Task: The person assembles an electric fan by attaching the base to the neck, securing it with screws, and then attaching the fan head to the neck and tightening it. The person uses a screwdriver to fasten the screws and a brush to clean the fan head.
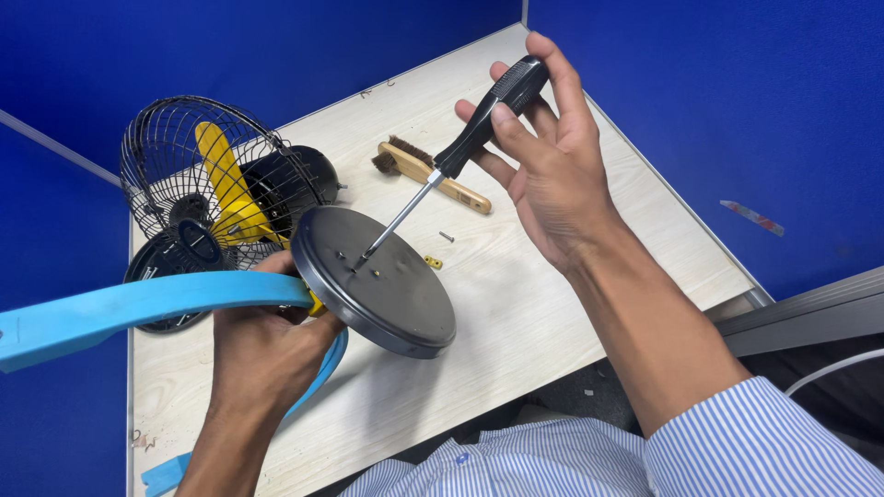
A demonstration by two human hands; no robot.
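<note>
My left hand (267, 336) grips the stand of a small fan just behind its round dark metal base (387, 290), which is tilted up with its underside facing me. My right hand (543, 152) holds a black-handled screwdriver (460, 152) whose tip rests on a screw spot near the middle of the base. The black wire cage with yellow blades (216, 189) lies on the table behind the base. A light blue curved band (138, 308) crosses in front of my left hand.
A wooden-handled brush (428, 175) lies on the pale wooden table (516, 294) beyond the base. A loose screw (447, 236) and a small yellow piece (433, 263) lie beside the base. Blue partition walls surround the table.
</note>
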